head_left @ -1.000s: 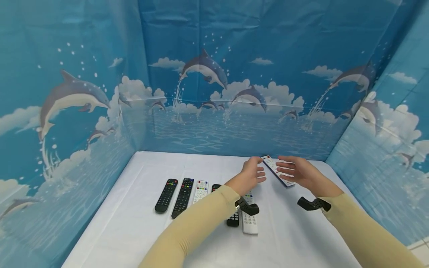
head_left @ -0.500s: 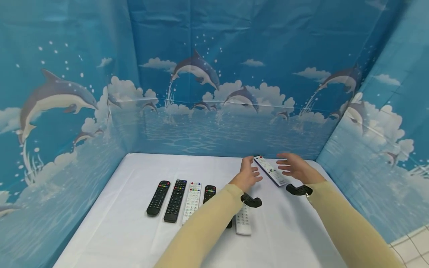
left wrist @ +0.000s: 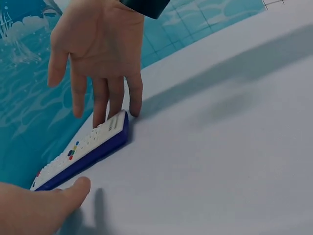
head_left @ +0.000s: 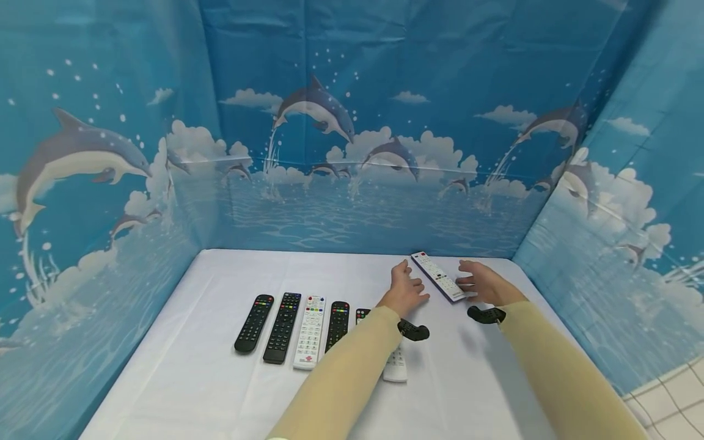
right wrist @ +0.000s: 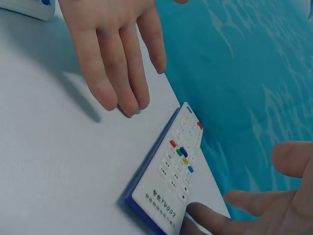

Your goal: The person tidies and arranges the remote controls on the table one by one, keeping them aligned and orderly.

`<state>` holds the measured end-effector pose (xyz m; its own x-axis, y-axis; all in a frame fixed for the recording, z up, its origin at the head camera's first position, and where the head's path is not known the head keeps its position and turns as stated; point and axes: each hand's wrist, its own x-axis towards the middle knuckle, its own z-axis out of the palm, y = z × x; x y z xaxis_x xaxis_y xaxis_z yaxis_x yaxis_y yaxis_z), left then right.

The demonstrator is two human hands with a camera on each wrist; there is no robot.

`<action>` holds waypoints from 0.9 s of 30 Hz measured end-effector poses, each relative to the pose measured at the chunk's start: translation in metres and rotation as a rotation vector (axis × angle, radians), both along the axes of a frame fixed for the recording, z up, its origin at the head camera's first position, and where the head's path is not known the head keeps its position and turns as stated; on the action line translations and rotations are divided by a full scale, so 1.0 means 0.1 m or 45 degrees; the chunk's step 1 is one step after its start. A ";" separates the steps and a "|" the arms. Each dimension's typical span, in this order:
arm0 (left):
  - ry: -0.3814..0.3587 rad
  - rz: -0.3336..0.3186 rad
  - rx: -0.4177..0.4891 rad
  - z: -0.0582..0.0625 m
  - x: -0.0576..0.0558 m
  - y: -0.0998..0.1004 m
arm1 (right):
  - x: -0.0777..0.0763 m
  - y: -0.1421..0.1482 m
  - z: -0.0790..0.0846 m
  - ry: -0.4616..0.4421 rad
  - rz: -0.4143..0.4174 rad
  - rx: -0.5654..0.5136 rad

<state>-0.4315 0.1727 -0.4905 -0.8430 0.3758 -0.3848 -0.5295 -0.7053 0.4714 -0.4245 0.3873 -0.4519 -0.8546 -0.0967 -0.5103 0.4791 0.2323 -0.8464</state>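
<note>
A white remote control with a blue-purple underside [head_left: 438, 277] lies slantwise near the table's back edge, between my two hands. On its left is my left hand [head_left: 404, 290], fingers spread and relaxed, holding nothing. My right hand [head_left: 485, 283] is at the remote's right, fingers loosely bent. In the right wrist view, the fingertips of the right hand [right wrist: 274, 203] come up to the remote's labelled end [right wrist: 168, 188]; whether they touch is unclear. The left wrist view has the left thumb [left wrist: 76, 193] just short of the remote's side [left wrist: 90, 147].
Left of my left arm is a row of remotes: a black one [head_left: 255, 324], another black one [head_left: 283, 327], a white one [head_left: 310, 333] and a third black one [head_left: 338, 324]. My sleeve partly covers further remotes, including a pale one [head_left: 395, 366]. Dolphin-print curtains surround the white table [head_left: 181, 366].
My right hand has come down beside the slanted remote, its fingers closer to the near end. The left hand stays at the remote's left. The head view has turned slightly right.
</note>
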 end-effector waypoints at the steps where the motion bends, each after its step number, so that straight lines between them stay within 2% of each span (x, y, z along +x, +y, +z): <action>1: 0.003 -0.018 0.011 -0.01 0.00 0.01 | 0.00 0.00 -0.01 -0.008 -0.015 -0.015; 8: -0.010 -0.104 0.078 -0.03 0.03 0.08 | 0.03 -0.05 -0.06 -0.071 -0.145 -0.171; 12: -0.011 -0.120 0.069 -0.03 0.05 0.08 | 0.04 -0.08 -0.09 -0.098 -0.196 -0.190; 20: -0.018 -0.117 -0.091 -0.10 0.00 0.06 | 0.04 -0.14 -0.18 -0.119 -0.240 -0.113; 24: 0.014 -0.141 -0.191 -0.08 0.02 0.05 | 0.05 -0.16 -0.15 -0.110 -0.250 -0.186; 27: 0.078 -0.167 -0.298 -0.04 0.06 0.07 | 0.09 -0.18 -0.11 -0.088 -0.189 -0.238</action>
